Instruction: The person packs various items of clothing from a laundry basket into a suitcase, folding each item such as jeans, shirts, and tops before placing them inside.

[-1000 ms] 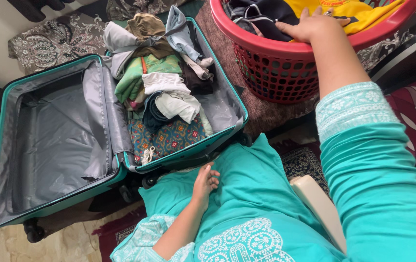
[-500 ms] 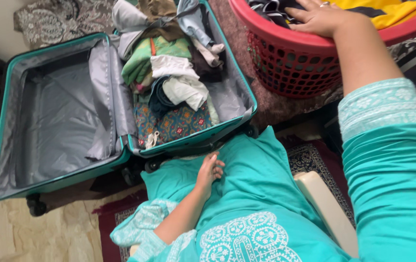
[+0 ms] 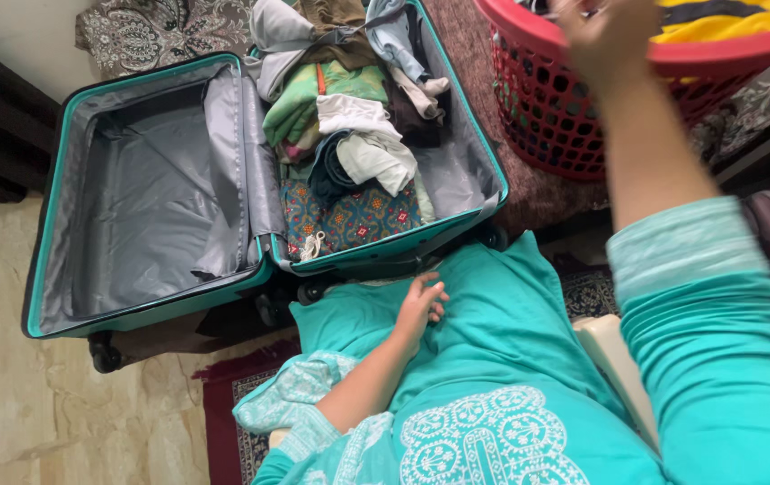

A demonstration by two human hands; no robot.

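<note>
Fingers of right hand (image 3: 605, 36), blurred at upper right of frame, reach into red laundry basket (image 3: 574, 117); grip unclear. Left hand (image 3: 419, 305) rests loose-fingered on teal lap. Open suitcase (image 3: 169, 180) at left holds clothes (image 3: 349, 144). Picking step; a firm grasp on a garment looks needed.

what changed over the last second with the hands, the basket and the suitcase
The right hand, which lay flat on the clothes in the red laundry basket, has lifted a little above the rim and is blurred with motion; whether it grips anything cannot be told. The view has shifted, so the basket sits higher in the picture. The left hand stays resting on the teal tunic, and the open suitcase with its packed clothes looks unchanged.
</note>
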